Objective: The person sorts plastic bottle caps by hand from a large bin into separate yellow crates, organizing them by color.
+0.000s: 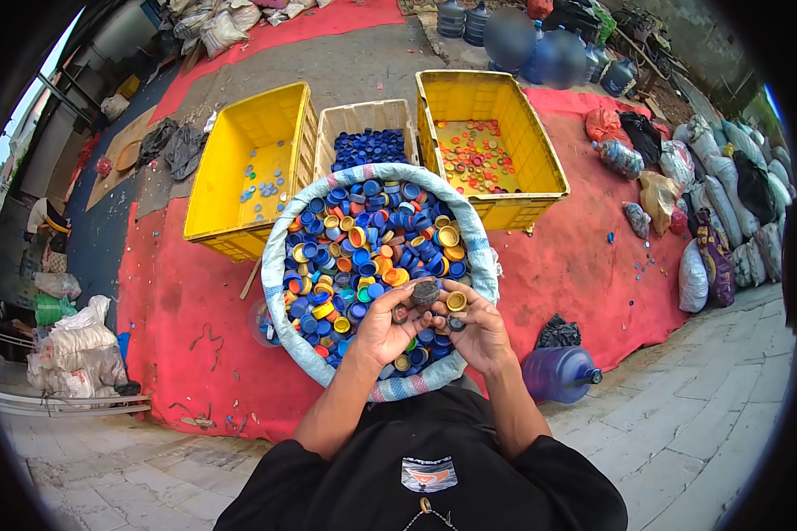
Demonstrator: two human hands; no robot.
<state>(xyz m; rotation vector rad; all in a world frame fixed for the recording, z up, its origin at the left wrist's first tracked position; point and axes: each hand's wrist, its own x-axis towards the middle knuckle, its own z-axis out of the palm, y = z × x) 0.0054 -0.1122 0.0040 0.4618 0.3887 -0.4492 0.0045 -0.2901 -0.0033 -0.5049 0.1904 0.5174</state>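
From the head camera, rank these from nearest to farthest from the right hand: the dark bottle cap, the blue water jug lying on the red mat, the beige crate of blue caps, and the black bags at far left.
1. Dark bottle cap, at the fingertips of the right hand.
2. Blue water jug, lying just to the right.
3. Beige crate of blue caps, straight ahead beyond the sack.
4. Black bags, far ahead-left.

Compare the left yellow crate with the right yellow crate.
The left yellow crate holds only a thin scatter of caps, mostly blue and green; the right yellow crate has a fuller layer of orange, red and yellow caps. The left yellow crate sits slanted beside the middle crate; the right yellow crate lies straighter. Both are open, yellow and stand behind the sack of mixed caps.
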